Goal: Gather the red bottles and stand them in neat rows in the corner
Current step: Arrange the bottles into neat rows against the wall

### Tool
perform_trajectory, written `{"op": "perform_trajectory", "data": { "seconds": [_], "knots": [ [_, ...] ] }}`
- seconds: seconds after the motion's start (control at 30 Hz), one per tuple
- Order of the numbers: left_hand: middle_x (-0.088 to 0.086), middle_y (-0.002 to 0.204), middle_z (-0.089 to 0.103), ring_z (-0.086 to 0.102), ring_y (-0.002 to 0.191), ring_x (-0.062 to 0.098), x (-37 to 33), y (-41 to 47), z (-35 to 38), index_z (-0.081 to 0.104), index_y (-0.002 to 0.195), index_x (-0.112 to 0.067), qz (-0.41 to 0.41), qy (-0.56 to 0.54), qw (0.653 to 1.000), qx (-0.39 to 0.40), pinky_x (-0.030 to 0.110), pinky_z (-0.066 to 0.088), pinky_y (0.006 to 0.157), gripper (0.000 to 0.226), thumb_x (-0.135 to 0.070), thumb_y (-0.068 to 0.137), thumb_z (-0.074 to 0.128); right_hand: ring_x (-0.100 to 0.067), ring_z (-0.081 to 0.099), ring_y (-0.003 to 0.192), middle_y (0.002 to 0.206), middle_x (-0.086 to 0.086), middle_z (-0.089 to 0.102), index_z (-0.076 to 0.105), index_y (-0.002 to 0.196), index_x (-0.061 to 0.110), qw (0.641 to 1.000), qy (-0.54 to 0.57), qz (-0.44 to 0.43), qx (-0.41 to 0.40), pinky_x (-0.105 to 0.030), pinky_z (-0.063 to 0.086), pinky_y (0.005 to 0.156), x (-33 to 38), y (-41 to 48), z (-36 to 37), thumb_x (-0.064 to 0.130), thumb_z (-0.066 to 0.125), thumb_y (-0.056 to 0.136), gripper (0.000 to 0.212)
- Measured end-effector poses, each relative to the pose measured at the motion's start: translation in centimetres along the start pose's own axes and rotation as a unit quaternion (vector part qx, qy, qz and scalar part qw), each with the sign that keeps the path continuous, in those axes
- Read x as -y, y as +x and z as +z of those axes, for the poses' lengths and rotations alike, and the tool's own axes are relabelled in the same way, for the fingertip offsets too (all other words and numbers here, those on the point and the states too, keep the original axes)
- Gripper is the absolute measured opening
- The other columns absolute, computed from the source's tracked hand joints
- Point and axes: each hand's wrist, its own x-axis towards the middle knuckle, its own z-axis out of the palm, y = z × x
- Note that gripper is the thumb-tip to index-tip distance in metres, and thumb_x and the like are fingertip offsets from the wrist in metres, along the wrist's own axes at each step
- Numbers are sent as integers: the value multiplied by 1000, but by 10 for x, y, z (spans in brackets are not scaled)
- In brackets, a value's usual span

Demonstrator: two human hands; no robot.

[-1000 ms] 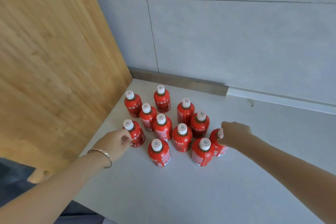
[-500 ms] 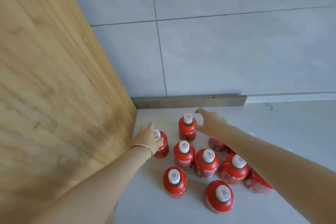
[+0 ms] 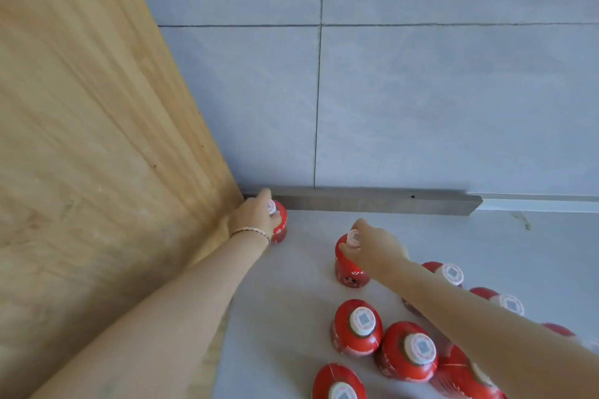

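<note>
My left hand point(image 3: 254, 217) grips a red bottle point(image 3: 279, 225) with a white cap, standing upright right in the corner where the wooden panel meets the wall strip. My right hand point(image 3: 372, 244) holds another red bottle point(image 3: 350, 272) by its neck, upright on the white counter a little to the right and nearer me. Several more red bottles stand grouped at the lower right, among them one point(image 3: 356, 327) and another point(image 3: 408, 351); my right forearm hides parts of some.
A tall wooden panel point(image 3: 97, 139) closes off the left side. Grey wall tiles point(image 3: 421, 107) rise behind, with a grey metal strip point(image 3: 372, 202) along their base. The white counter point(image 3: 486, 243) stretches to the right.
Both hands have reached farther back. The left hand has carried its bottle into the corner, and the right hand has closed on a bottle's neck. The camera has tilted closer.
</note>
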Motion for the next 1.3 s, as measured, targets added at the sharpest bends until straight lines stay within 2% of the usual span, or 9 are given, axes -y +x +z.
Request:
{"op": "perform_trajectory", "data": {
  "seconds": [0.13, 0.2, 0.37, 0.77, 0.87, 1.0, 1.07, 1.17, 1.3],
  "knots": [
    [20, 93, 53, 58, 97, 40, 12, 28, 8, 43, 90, -8, -40, -91, 994, -50, 35, 38, 67, 16, -18, 90, 55, -33, 61, 104, 116, -10, 65, 47, 120, 17, 999, 37, -14, -31, -33, 48, 80, 21, 14, 4, 40, 48, 92, 37],
    [23, 108, 55, 56, 103, 40, 10, 29, 15, 49, 108, -1, -58, -121, 988, -73, 40, 45, 77, 27, -18, 89, 57, -33, 62, 102, 113, -11, 65, 47, 119, 14, 997, 48, -31, -44, -33, 46, 76, 39, 26, 5, 41, 46, 93, 37],
    [21, 128, 47, 56, 111, 36, 1, 22, 25, 40, 126, 0, -186, -80, 979, -18, 40, 47, 90, 56, -33, 87, 62, -33, 61, 99, 112, -10, 63, 45, 120, 18, 988, 105, -69, -90, -33, 42, 71, 78, 54, 8, 41, 46, 93, 36],
    [17, 135, 55, 52, 123, 35, 23, 32, 43, 33, 142, -11, -158, -240, 956, -55, 39, 41, 102, 65, -19, 85, 65, -31, 59, 111, 123, -13, 62, 30, 142, 25, 963, 260, -59, 34, -38, 50, 90, 72, 61, 29, 20, 60, 88, 62],
    [25, 136, 48, 49, 123, 41, 11, 22, 39, 30, 140, -4, -147, -166, 971, -91, 44, 41, 100, 64, -16, 86, 62, -28, 60, 105, 122, -14, 61, 37, 140, 20, 971, 204, -88, 89, -38, 50, 94, 44, 43, 14, 15, 55, 90, 54],
    [31, 133, 44, 44, 122, 47, -13, 13, 35, 44, 132, 4, 44, -1, 981, -187, 49, 38, 104, 68, -8, 71, 72, -19, 59, 106, 122, -2, 59, 51, 129, 21, 989, 66, -131, 2, -31, 48, 94, -15, 6, -30, 21, 57, 90, 40],
    [26, 136, 44, 44, 125, 42, -26, 13, 30, 41, 134, 3, 110, 25, 984, -140, 46, 36, 106, 67, -12, 75, 71, -20, 57, 110, 123, -1, 54, 46, 132, 27, 996, -25, -86, -31, -33, 47, 93, -46, -14, -53, 34, 57, 89, 45],
    [19, 141, 39, 39, 129, 35, -39, 19, 28, 30, 140, -1, 116, 33, 990, -75, 38, 32, 109, 67, -17, 84, 64, -24, 57, 105, 121, -4, 56, 39, 132, 30, 985, -168, 25, 43, -33, 44, 84, -84, -36, -67, 51, 52, 86, 52],
    [19, 135, 45, 46, 123, 37, -41, 28, 30, 32, 137, -5, 53, 19, 998, -3, 43, 41, 100, 63, -21, 85, 65, -24, 51, 84, 109, -10, 64, 45, 120, 17, 990, -122, 29, 62, -29, 37, 71, -105, -42, -47, 44, 52, 89, 42]
  ]
}}
